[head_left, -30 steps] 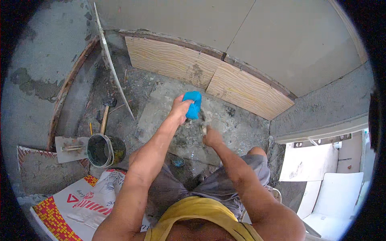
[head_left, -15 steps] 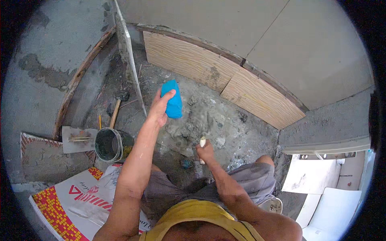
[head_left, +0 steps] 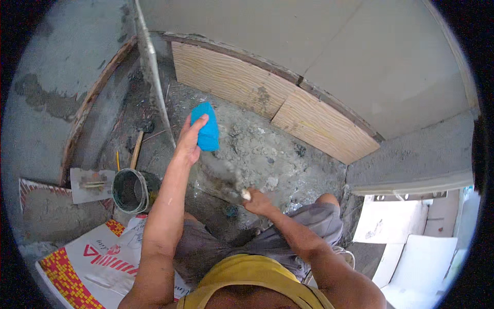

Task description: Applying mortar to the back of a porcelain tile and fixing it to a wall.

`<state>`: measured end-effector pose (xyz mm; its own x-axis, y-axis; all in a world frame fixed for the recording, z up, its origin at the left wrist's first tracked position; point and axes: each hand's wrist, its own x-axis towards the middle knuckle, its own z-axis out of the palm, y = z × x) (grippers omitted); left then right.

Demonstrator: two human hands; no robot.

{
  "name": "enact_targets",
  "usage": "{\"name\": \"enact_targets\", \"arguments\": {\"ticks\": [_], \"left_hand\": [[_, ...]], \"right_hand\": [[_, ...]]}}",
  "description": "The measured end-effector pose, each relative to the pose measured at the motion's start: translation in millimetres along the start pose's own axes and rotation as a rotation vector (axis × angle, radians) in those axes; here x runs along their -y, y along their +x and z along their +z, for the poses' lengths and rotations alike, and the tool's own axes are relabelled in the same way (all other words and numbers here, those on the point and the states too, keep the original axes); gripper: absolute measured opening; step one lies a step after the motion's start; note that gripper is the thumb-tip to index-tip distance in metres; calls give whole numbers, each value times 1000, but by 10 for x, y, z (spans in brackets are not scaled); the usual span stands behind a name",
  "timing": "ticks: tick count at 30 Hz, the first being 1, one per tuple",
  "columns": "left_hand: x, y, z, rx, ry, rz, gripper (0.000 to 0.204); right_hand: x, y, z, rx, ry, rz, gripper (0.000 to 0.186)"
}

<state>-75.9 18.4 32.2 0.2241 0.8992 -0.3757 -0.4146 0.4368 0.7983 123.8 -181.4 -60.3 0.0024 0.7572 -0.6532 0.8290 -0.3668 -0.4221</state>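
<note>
The left hand is grasping a bright blue, soft-looking rectangular block, with the thumb pressing on its near face and the fingers wrapping behind its left edge; the block is sitting just above and left of the centre of the frame, over the floor. The right hand is clenching around a pale, stubby handle just below the centre, while the rest of that tool is staying hidden or too blurred to tell. Beneath both hands, a rough, wet-looking patch of grey mortar is covering the floor. Left of the left forearm, a dark round bucket with a pale rim is standing upright, and a wooden-handled hammer is lying above it, its head pointing up the frame. Just left of the bucket, a flat grey rectangular float with a wooden grip is resting. A white sack with red and yellow printing is spreading across the lower left. Along the upper middle, 2 wavy-grained plywood panels are standing against the wall, and white panels are showing at the lower right.
</note>
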Motion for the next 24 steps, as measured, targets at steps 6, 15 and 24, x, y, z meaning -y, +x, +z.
{"name": "enact_targets", "arguments": {"ticks": [6, 15, 24], "left_hand": [[105, 15, 94, -45, 25, -23, 71], [149, 56, 128, -12, 69, -12, 67], [-29, -65, -17, 14, -30, 51, 67]], "right_hand": [[227, 545, 708, -41, 106, -41, 50], [-586, 872, 661, -197, 489, 164, 47], [326, 640, 898, -88, 916, 104, 38]]}}
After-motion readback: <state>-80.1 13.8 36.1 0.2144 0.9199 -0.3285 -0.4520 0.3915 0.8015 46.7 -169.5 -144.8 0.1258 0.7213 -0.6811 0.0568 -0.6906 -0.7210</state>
